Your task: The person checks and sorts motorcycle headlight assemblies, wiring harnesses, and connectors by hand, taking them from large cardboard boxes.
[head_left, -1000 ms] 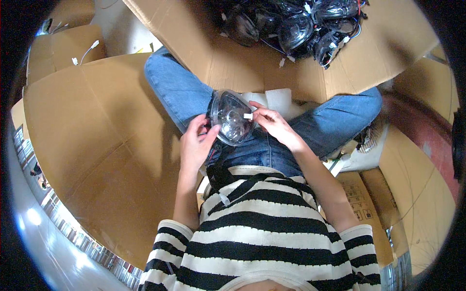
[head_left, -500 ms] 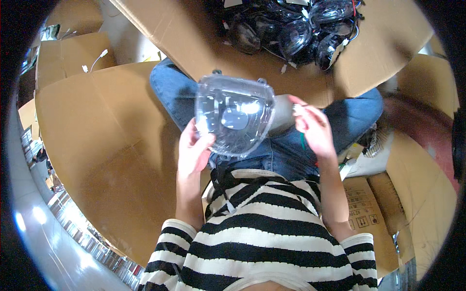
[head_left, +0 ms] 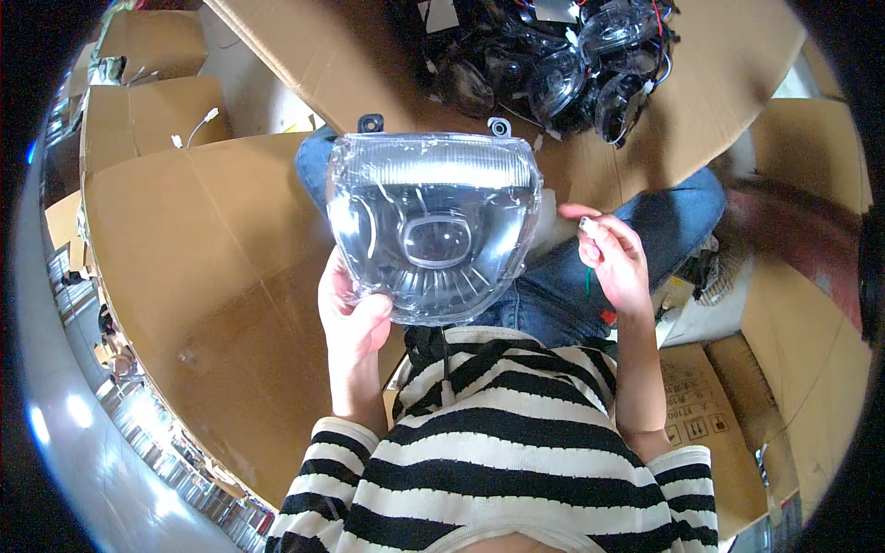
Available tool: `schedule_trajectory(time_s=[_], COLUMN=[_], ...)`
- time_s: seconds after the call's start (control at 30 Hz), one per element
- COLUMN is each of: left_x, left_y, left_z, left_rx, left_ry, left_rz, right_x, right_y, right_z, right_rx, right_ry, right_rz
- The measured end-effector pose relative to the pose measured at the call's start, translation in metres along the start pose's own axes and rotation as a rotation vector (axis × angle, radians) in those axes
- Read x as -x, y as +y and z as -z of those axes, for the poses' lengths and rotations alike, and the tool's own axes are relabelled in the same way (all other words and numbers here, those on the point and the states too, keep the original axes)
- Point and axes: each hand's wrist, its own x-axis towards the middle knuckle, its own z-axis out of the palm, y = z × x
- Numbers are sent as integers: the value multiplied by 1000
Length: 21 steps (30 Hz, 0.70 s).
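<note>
A clear-lensed headlight, covered in thin plastic film, is held up over my lap with its lens toward me. My left hand is closed on its lower left edge, thumb on the lens side. Two black mounting tabs stick up from its top. Below it, a black cable ending in a pale plug hangs against my striped top. To the right, apart from the lens, my right hand pinches a small white connector. A green wire shows under those fingers. Behind the headlight's right edge is a pale grey shape I cannot identify.
Several black headlights with wires are piled on a cardboard sheet in front of me. More cardboard spreads to my left, where a loose white-plugged wire lies. A printed carton sits at my right.
The headlight has been raised nearer to me and turned, so its lens now faces me more squarely. My right hand has shifted slightly right and down, with the white connector still pinched.
</note>
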Motion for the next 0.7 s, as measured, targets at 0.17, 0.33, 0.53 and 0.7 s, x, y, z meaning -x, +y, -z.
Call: schedule_trajectory(time_s=[0.17, 0.33, 0.53, 0.7], left_x=[3, 4, 6, 10], left_y=[6, 8, 20, 26], left_z=[-2, 6, -7, -21], left_rx=[-34, -102, -99, -258], left_ry=[2, -74, -48, 17], left_rz=[-18, -135, -94, -130], right_x=[7, 10, 12, 12], right_y=[-5, -7, -10, -10], right_z=[0, 0, -3, -2], right_rx=[178, 271, 340, 410], right_ry=[-19, -21, 1, -29], right_rz=[-32, -19, -32, -45])
